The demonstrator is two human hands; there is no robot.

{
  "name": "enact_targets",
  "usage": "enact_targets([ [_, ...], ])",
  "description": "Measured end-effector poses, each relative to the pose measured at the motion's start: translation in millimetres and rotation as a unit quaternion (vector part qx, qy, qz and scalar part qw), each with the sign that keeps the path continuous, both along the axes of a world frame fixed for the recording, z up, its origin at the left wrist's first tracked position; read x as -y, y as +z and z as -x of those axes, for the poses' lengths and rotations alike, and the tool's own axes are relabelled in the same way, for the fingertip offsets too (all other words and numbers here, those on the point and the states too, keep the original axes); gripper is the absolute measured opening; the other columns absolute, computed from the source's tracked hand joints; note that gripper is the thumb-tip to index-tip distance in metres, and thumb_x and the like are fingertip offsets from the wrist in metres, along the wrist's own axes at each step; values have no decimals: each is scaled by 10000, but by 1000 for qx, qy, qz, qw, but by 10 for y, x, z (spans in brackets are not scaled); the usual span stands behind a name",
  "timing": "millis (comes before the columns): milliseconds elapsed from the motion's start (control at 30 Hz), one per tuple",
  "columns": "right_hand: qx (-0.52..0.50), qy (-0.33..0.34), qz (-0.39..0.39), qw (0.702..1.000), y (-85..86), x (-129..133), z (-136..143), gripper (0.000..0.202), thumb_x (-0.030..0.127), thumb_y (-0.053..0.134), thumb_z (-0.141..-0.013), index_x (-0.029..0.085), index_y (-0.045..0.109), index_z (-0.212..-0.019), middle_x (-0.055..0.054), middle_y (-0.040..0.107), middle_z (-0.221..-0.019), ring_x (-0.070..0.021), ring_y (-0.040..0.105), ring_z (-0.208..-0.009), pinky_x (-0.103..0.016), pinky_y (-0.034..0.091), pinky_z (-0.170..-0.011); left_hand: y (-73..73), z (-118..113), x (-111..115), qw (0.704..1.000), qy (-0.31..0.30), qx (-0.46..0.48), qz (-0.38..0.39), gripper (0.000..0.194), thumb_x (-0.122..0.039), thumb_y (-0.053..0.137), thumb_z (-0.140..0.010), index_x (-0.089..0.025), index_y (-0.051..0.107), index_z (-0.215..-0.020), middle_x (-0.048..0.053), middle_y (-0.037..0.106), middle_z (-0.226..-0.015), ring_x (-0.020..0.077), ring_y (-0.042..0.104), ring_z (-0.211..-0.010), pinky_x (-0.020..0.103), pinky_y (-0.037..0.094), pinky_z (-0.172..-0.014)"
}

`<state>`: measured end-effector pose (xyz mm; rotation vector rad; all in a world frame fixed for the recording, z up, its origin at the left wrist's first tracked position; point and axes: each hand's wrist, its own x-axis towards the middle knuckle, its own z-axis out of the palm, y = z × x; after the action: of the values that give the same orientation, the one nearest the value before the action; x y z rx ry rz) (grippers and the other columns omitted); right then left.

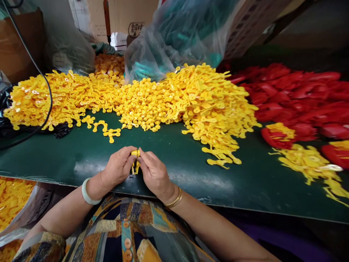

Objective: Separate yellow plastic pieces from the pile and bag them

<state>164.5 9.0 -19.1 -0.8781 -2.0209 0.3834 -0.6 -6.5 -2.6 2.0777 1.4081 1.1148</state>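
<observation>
Over the near edge of the green table (163,145), my left hand (118,165) and my right hand (155,171) meet. Between their fingertips is a small yellow plastic part (135,153), pinched from both sides, with thin prongs hanging below it. Fingers cover much of the part, so its full shape is hidden. Just beyond the hands lie a few loose yellow link pieces (105,127) with round ends. Behind these is a heap of small yellow round pieces (145,105).
Long yellow pieces (212,105) are heaped to the right, other yellow pieces (46,96) to the left. Red plastic parts (297,94) pile up at the far right. A black cable (50,98) crosses the left side. A clear plastic bag (174,40) stands behind.
</observation>
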Motion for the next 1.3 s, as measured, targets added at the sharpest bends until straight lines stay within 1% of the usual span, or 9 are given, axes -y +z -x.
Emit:
enact_targets([
  [133,52,4,-27,998,-35,-15,4,485,171,444,-976,199,410,-1459,-77,598,-835,-200,579,-748,-331,545,-665,-21,-7,-6,1000,8,-1,3,212,-249,422,-965,-191,586,-1086,76,691,-971,171,644,-870,283,504,-805],
  [267,41,1,-13,999,-6,-8,50,452,176,445,-976,179,455,-1428,-79,594,-828,-204,578,-753,-332,542,-670,-9,11,-13,1000,16,16,7,221,-250,428,-961,-188,589,-1100,79,690,-986,174,640,-888,291,502,-823],
  [400,21,18,69,997,142,-51,19,346,247,455,-983,193,602,-1291,-62,614,-802,-185,599,-730,-310,538,-679,6,47,-34,999,-1,41,34,235,-262,443,-958,-194,606,-1112,81,687,-1010,179,631,-917,302,493,-851],
  [633,3,31,199,980,414,-201,-120,241,330,539,-944,246,738,-1050,-26,727,-853,-157,658,-754,-276,536,-729,-99,33,-85,961,-40,241,126,279,-344,571,-910,-200,638,-1140,77,654,-1064,186,621,-973,307,502,-876],
  [833,25,30,118,992,295,-181,-128,210,293,550,-943,218,741,-989,-41,687,-778,-156,633,-712,-271,513,-692,-79,34,-60,916,-49,336,215,307,-378,614,-878,-166,660,-1094,74,680,-974,169,638,-844,286,524,-774],
  [967,73,48,47,995,215,-207,-117,251,289,507,-968,188,715,-1066,-68,683,-796,-171,621,-727,-290,501,-689,-65,-14,-76,889,-41,384,246,312,-385,642,-851,-151,649,-1058,56,687,-884,138,624,-709,273,521,-699],
  [1100,76,68,95,990,237,-242,-40,263,308,487,-980,207,723,-1036,-52,680,-768,-161,622,-702,-279,503,-668,-18,-25,-86,885,1,396,243,276,-382,677,-815,-155,628,-964,30,665,-808,126,608,-686,253,505,-678],
  [1200,85,173,141,971,265,-286,23,252,314,498,-976,232,725,-1049,-34,708,-809,-149,653,-727,-261,520,-686,137,252,141,895,25,336,292,262,-393,662,-817,-159,626,-930,17,643,-746,119,580,-644,226,470,-613],
  [1300,131,232,124,956,251,-435,84,245,306,521,-959,218,718,-1077,-51,730,-900,-166,679,-799,-278,533,-735,321,883,758,905,20,170,390,250,-400,651,-816,-161,667,-889,24,649,-735,124,558,-621,215,430,-561],
])
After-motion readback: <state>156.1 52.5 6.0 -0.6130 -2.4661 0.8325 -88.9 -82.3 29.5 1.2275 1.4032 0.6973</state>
